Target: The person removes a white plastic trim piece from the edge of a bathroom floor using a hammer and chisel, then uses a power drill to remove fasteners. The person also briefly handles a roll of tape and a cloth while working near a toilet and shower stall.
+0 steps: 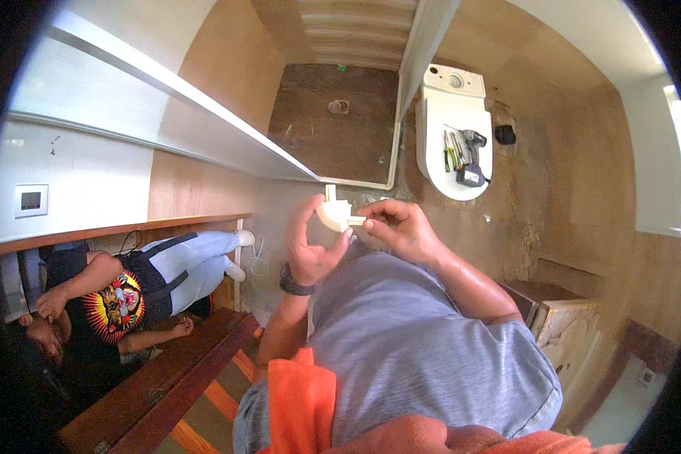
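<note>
A cream-white plastic corner fitting (336, 215) with a rounded outer side and two straight arms is held in front of my chest. My left hand (307, 241) cups its curved side, thumb at the lower edge and fingers along the left. The thumb and fingertips of my right hand (403, 228) pinch the end of the arm that points right. The other arm points away from me, towards a dirt-covered shower tray (332, 144) with a white rim. A dark watch (296, 282) is on my left wrist.
A white toilet (451, 108) stands beyond my right hand; a cordless drill (473, 159), green-handled pliers (449, 153) and screwdrivers lie on its lid. A white frame rail (204, 102) runs along the left. Another person (130, 289) stands at the left by a dark-red wooden door (170, 386).
</note>
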Tool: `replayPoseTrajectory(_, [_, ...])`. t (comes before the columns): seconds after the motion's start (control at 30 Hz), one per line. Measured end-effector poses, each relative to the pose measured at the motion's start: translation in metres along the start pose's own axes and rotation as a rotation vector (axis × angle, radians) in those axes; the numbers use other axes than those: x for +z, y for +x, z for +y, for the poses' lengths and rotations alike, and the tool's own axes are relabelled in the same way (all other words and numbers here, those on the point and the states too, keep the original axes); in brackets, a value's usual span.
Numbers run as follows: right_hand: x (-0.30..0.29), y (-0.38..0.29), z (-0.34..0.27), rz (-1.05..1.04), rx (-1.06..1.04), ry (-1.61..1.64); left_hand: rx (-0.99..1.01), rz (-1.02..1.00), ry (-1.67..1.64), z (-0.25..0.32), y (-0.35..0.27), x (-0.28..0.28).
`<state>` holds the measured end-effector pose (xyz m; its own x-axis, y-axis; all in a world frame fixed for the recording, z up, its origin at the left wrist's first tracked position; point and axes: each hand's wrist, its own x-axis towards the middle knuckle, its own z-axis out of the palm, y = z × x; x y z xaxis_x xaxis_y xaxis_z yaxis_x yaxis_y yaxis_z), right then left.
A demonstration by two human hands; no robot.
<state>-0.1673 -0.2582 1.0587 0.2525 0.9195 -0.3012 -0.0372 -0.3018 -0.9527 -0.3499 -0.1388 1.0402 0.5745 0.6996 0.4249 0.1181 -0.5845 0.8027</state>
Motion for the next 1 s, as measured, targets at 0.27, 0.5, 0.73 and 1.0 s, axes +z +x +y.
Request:
replayPoseTrajectory(0.27, [-0.007, -0.001, 0.011, -0.027, -0.003, 0.079, -0.435, -0.087, -0.442, -0.012, -0.006, 0.02])
replayPoseTrajectory(0.5, [-0.019, 0.002, 0.004, -0.035, 0.074, 0.161, -0.376, -0.097, -0.504, -0.016, 0.0, 0.03])
replayPoseTrajectory(0.73, [-0.017, 0.011, 0.009, -0.059, 0.104, 0.253, -0.34, -0.105, -0.278, -0.024, 0.002, 0.022])
replayPoseTrajectory(1.0, [-0.011, 0.025, 0.024, -0.167, 0.146, 0.454, -0.467, -0.136, -0.331, -0.033, -0.001, 0.013])
